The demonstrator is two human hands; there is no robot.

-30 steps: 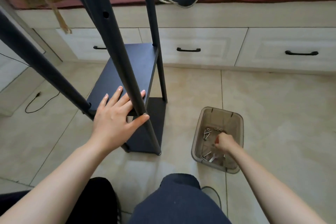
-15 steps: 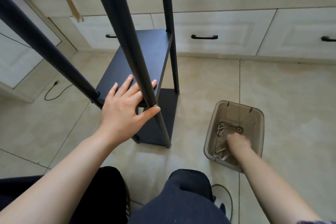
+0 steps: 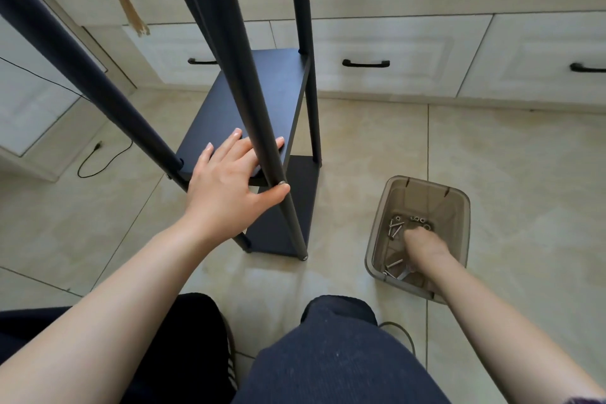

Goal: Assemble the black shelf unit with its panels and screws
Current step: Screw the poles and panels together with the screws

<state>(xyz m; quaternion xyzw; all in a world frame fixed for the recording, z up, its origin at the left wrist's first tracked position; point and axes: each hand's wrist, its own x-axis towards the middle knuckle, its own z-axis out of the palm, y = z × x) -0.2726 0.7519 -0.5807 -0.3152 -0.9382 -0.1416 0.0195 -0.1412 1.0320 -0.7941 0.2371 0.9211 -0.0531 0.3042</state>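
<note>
From the head camera, looking down past the person's knees, the black shelf unit (image 3: 262, 102) stands on the tiled floor (image 3: 377, 147) ahead and to the left, its slim black posts rising out of the top of the picture and two dark panels fixed low between them. The left hand (image 3: 226, 184) lies flat on the upper panel (image 3: 255, 98) at its near edge, fingers straight and spread, holding nothing; the nearest post (image 3: 242, 82) crosses in front of the fingers, and the thumb reaches toward a small silver screw head (image 3: 281, 183) set in that post. The lower panel (image 3: 288, 207) sits just above the floor beneath it. To the right of the shelf unit, apart from it, a translucent brown plastic bin (image 3: 423, 193) stands on the floor with loose screws (image 3: 395, 228) and small nuts (image 3: 418, 219) scattered on its bottom. The right hand (image 3: 423, 244) is down inside the bin among the screws, seen from the back with its fingers curled under (whether it has pinched one I cannot tell). Behind runs a row of pale drawers (image 3: 393, 59) with black handles, and a thin black cable (image 3: 98, 157) lies on the floor at the left
</note>
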